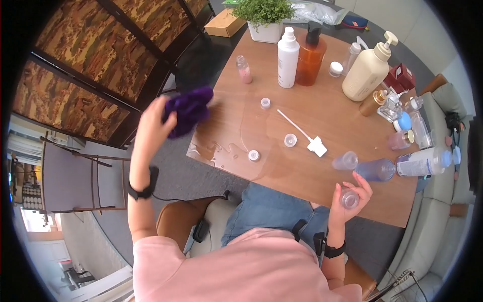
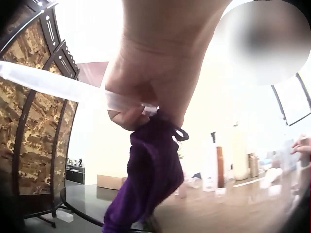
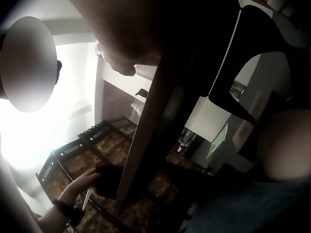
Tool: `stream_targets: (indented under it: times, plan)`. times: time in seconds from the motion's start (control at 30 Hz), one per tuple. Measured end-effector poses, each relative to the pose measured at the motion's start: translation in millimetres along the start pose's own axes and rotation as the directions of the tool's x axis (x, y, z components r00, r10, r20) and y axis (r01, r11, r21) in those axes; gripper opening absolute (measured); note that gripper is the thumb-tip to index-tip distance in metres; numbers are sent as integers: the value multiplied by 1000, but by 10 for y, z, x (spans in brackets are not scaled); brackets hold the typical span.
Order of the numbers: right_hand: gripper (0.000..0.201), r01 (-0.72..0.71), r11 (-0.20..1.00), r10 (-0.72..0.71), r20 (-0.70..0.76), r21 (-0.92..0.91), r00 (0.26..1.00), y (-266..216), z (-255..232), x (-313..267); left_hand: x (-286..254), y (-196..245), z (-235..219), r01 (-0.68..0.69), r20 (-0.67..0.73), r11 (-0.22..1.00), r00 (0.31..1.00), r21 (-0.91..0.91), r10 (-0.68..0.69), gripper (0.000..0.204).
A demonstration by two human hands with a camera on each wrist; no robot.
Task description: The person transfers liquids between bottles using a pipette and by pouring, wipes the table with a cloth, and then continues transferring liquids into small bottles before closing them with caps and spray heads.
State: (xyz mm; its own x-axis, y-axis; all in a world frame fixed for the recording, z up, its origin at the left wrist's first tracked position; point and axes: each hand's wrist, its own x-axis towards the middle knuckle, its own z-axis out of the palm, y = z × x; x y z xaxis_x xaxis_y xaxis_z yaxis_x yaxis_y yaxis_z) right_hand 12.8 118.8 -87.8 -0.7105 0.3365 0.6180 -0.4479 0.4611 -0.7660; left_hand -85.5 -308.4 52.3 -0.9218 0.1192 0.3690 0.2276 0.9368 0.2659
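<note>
From where I stand, the left hand [image 1: 155, 118] has its fingers clamped on a bunched purple cloth [image 1: 190, 109], well to the left of the white spray nozzle [image 1: 317, 146] and by the left edge of the wooden tabletop [image 1: 322, 194]; whether the cloth's lower end touches the wood I can't tell. Much closer to the nozzle, to its right and nearer the person, the right hand [image 1: 356, 189] has its fingers curled round a small clear bottle [image 1: 349, 199]. The nozzle lies with its thin tube pointing away to the far left. Just left of it sits a small clear cap [image 1: 290, 140], with a second cap [image 1: 253, 155] farther left and a wet puddle [image 1: 220, 154] beyond that, near the tabletop's edge. To the nozzle's right, between it and the person's right side, are a frosted cup [image 1: 345, 161] and a bluish bottle [image 1: 375, 170]. On the far side of the nozzle stand a white spray bottle [image 1: 288, 60], an amber pump bottle [image 1: 310, 58] and, more to the right, a cream pump bottle [image 1: 366, 74].
</note>
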Motion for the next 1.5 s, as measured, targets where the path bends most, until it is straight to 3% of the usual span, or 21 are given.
stream_targets:
  times: [0.03,0.1,0.17,0.23,0.4,0.5,0.57,0.7,0.73,0.87,1.0,1.2,1.3,1.37,1.4,1.5]
  plan:
    - [45,1,1000,-1,4,-8,1000,-6,-1,0,-197,91,18,57,51,998,997,5,-57,30]
    - [45,0,1000,0,5,-15,1000,-9,3,-6,-493,382,97,176,208,973,968,-152,-142,35]
    - [42,-1,1000,1,19,-22,1000,-12,-1,-12,-684,532,252,91,278,984,960,-153,-46,54]
    - [44,0,1000,0,7,-22,1000,2,0,-12,-772,652,351,40,373,999,927,-4,-35,62]
    - [46,26,996,-25,8,-80,1000,-21,-47,-40,-755,664,573,-42,402,999,915,25,28,62]
    - [43,54,998,-53,-52,12,997,-96,1,-95,-687,634,666,-83,397,997,915,0,76,62]
    - [39,132,991,-134,148,28,980,-315,136,2,-648,623,695,-106,394,994,913,-15,103,62]
    - [39,8,999,-31,493,49,869,-692,649,175,-612,643,637,-61,417,998,907,-2,56,66]
    - [38,17,999,-37,535,42,844,-738,789,191,-615,655,594,-21,426,999,905,33,5,69]
    - [36,43,998,-56,634,36,772,-746,1239,164,-708,588,478,-77,351,991,936,113,33,76]
    - [44,78,997,-62,643,3,763,-702,1452,146,-744,537,529,-87,349,992,936,93,49,78]
    - [35,42,999,-32,647,0,762,-667,1462,192,-769,598,567,-82,397,994,916,69,48,81]
    - [41,78,996,-26,691,-44,722,-677,1427,202,-770,685,607,-133,372,986,924,96,88,71]
    - [40,10,1000,5,600,-22,800,-689,1340,238,-753,741,678,-118,417,992,904,33,94,57]
    - [40,12,1000,3,602,-20,799,-708,1259,269,-725,766,679,-135,404,991,906,3,122,48]
    - [38,-20,1000,19,502,-3,865,-751,902,389,-621,841,607,-159,355,985,919,-68,173,50]
